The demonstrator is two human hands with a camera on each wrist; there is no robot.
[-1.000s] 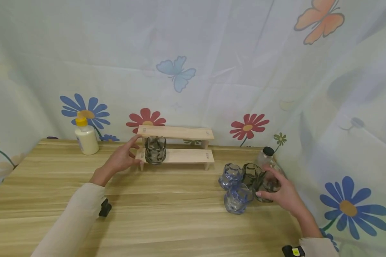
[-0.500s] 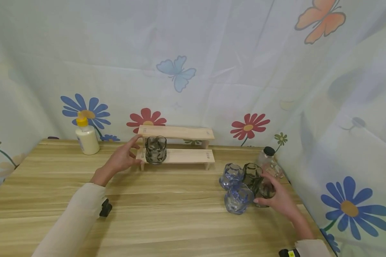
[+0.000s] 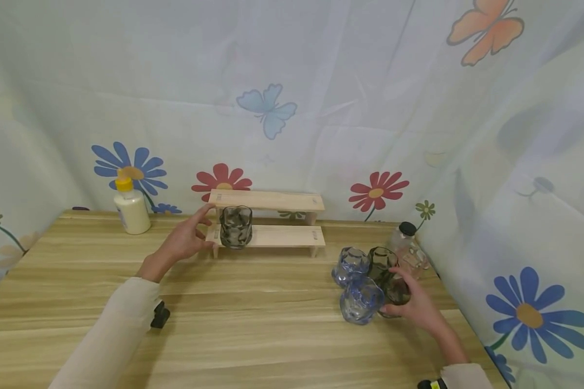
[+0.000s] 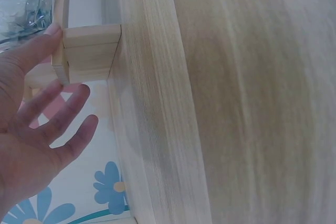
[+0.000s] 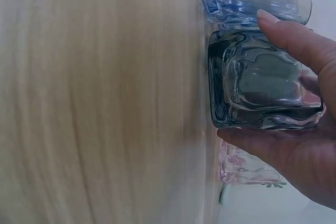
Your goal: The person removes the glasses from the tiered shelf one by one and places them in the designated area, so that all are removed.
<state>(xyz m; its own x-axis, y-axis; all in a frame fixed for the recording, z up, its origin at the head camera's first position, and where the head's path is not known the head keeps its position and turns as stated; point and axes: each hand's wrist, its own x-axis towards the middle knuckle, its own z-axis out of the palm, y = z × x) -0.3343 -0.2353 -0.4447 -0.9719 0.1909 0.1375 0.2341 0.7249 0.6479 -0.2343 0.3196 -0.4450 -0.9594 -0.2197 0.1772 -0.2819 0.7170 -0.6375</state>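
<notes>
My left hand (image 3: 184, 240) holds the left end of a two-tier wooden rack (image 3: 284, 236); the left wrist view has the thumb (image 4: 37, 48) against the shelf edge and the other fingers behind it. On the lower tier, close to those fingers, stands a smoky grey glass tumbler (image 3: 236, 229). At the right, my right hand (image 3: 416, 308) grips another grey tumbler (image 5: 265, 85) by its sides, thumb opposite fingers. Two blue tumblers (image 3: 362, 302) and a third grey tumbler (image 3: 380, 258) stand close beside the gripped one. Part of it is hidden by my hand in the head view.
Behind the tumblers are a clear pinkish glass (image 3: 415, 259) and a jar with a black lid (image 3: 407, 229). A pale bottle with a yellow cap (image 3: 132, 210) stands at the back left. A patterned curtain (image 3: 321, 124) hangs along the table's back and right.
My right hand has shifted slightly left and nearer with the grey tumbler, which now sits closer to the blue ones; the pinkish glass is more exposed. My left hand stays put.
</notes>
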